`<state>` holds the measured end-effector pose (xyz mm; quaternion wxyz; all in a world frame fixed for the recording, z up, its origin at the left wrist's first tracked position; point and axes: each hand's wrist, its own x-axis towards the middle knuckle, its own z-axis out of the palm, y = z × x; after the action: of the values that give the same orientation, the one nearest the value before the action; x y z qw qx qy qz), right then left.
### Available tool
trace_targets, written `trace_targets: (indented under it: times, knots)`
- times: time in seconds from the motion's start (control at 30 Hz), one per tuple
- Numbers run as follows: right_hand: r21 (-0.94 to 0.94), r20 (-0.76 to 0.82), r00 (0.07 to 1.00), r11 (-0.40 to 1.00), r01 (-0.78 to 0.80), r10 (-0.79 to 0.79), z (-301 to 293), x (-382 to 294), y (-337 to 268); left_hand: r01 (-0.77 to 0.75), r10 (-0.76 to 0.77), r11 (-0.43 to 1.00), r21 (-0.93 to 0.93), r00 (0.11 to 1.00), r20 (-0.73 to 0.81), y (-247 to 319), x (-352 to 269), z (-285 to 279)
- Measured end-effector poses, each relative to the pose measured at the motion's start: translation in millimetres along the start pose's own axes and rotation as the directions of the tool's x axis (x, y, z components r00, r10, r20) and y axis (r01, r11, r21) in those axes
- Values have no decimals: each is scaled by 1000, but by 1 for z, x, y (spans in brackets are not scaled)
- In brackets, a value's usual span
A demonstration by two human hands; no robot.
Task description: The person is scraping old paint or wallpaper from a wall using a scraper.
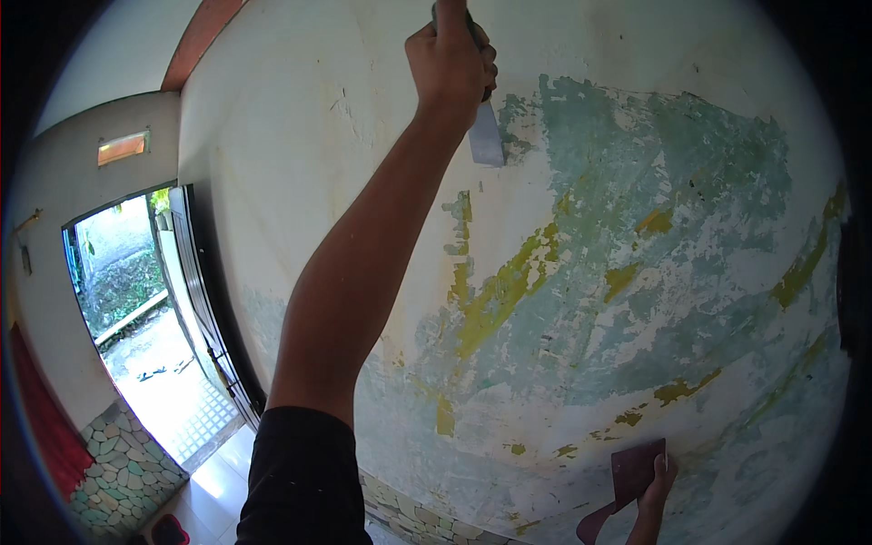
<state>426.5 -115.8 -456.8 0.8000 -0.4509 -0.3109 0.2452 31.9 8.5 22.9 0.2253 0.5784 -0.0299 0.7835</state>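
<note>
A putty knife (486, 136) with a dark handle is gripped in my left hand (451, 68), raised at the top centre. Its metal blade points down against or close to the painted wall (381, 170), just left of a large patch of exposed greenish-grey and yellow old paint (593, 136). Low on the right, my right hand (659, 480) holds a dark red sheet, apparently sandpaper (637, 470), by its right edge, near the wall. The sheet's lower end curls to the left. A black sleeve covers my left upper arm.
An open doorway (146, 320) with a dark door (214, 306) stands at left, with bright ground outside. Stone-patterned cladding (116, 463) lines the wall base, beside white floor tiles (211, 504). A red curtain (44, 415) hangs at far left; a dark red item (169, 530) lies on the floor.
</note>
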Motion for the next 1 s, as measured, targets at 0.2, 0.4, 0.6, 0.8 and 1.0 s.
trace_targets:
  times: [0.2,0.4,0.6,0.8,1.0]
  knots:
    - [22,0,1000,1000,-7,7,0,0,1,-92,235,863,-498,944,233,25,-5,-13]
    - [12,8,1000,1000,-13,12,-5,3,5,-42,41,999,-20,998,-46,6,-10,-5]
    - [17,21,1000,1000,-12,12,-5,4,5,-75,61,992,-104,990,-125,23,-15,-7]
    - [27,5,1000,999,-21,21,-3,0,1,-67,67,998,-7,998,-14,1,-14,-5]
    - [15,27,1000,1000,8,-8,-3,2,4,-127,138,979,-159,989,55,11,-10,-9]
